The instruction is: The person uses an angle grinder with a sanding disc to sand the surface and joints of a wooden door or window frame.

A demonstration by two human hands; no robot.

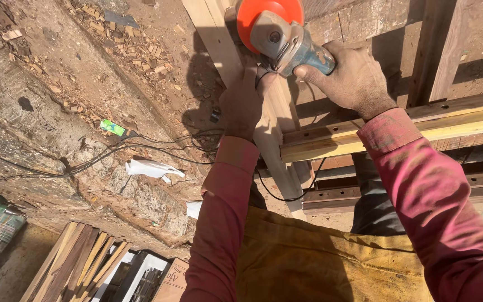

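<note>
Both hands clamp the angle grinder (280,33), right hand (353,75) on its body, left hand (244,100) below, mid-pass on a partly smoothed wooden plank (275,145).

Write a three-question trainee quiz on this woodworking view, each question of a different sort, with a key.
1. True or false: both hands are on the angle grinder.
2. Which hand wraps the grinder's blue body? A left, B right.
3. Fill in: the grinder's disc guard is ____ in colour.

Key: 1 true, the left hand steadies it near the head over the pale wooden plank. 2 B. 3 orange.
</note>
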